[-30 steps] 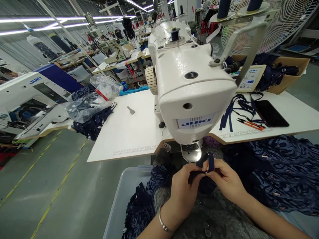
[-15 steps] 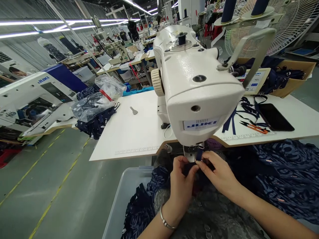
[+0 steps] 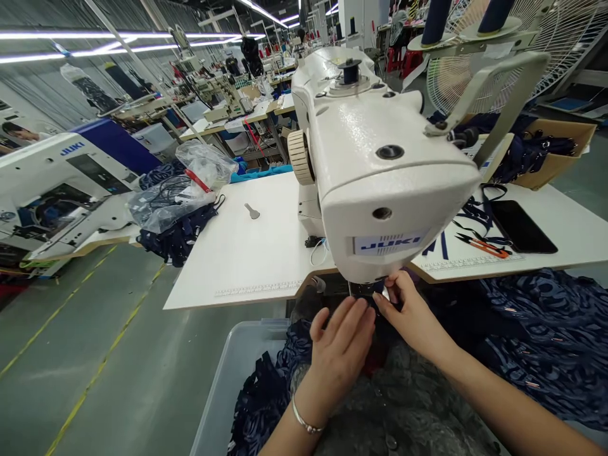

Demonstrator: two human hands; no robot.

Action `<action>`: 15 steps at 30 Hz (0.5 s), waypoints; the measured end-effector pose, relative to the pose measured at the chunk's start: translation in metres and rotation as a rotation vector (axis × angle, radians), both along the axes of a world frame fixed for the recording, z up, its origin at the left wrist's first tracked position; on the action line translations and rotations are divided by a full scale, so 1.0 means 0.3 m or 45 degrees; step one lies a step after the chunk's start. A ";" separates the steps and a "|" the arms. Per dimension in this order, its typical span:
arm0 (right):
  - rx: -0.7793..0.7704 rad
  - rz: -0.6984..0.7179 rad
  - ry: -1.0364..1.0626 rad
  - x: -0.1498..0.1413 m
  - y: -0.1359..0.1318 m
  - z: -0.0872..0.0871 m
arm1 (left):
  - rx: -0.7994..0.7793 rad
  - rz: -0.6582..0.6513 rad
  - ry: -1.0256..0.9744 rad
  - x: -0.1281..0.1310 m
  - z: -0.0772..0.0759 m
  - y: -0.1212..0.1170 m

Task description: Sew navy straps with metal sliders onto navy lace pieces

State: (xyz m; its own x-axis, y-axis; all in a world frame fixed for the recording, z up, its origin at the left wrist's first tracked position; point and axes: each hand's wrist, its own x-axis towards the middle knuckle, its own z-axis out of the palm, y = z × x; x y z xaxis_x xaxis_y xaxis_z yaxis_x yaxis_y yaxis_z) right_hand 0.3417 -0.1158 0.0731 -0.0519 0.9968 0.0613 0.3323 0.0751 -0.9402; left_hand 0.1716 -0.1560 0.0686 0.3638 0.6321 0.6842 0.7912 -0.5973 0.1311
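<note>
Currently both our hands sit right under the sewing head [image 3: 380,171]. Left hand [image 3: 344,345] lies flat, fingers spread and loose, gripping nothing, palm down on the navy fabric [image 3: 365,297] at the needle area. Right hand [image 3: 411,310] pinches that fabric, fingertips touching the head's underside; needle itself is hidden. Snips [image 3: 482,246] and phone [image 3: 520,227] lie on the table [image 3: 256,247], right of the head. Bin [image 3: 228,386] sits below left.
</note>
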 end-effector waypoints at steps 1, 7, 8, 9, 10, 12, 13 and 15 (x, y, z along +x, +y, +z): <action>-0.040 0.004 0.034 0.001 0.003 -0.002 | -0.062 -0.095 0.092 -0.003 0.009 0.003; -0.184 0.056 0.210 0.014 0.012 -0.023 | -0.193 -0.194 0.219 -0.016 0.033 0.028; -0.187 0.057 0.219 0.016 0.013 -0.023 | -0.189 -0.187 0.234 -0.017 0.029 0.030; -0.197 0.065 0.222 0.018 0.013 -0.021 | -0.184 -0.178 0.246 -0.017 0.024 0.030; -0.213 0.075 0.218 0.021 0.014 -0.018 | -0.178 -0.168 0.254 -0.017 0.018 0.030; -0.249 0.094 0.199 0.029 0.018 -0.013 | -0.170 -0.151 0.259 -0.016 0.005 0.029; -0.250 0.093 0.193 0.033 0.021 -0.013 | -0.167 -0.144 0.256 -0.015 0.000 0.028; -0.214 0.073 0.209 0.041 0.032 -0.018 | -0.163 -0.133 0.243 -0.012 -0.007 0.027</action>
State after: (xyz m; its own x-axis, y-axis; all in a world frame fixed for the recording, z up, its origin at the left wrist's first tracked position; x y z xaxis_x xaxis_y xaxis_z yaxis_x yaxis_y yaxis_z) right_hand 0.3540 -0.1061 0.0677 -0.1116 0.9894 -0.0926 0.1736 -0.0724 -0.9821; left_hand 0.1681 -0.1479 0.0664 0.5467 0.6613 0.5136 0.7435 -0.6655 0.0654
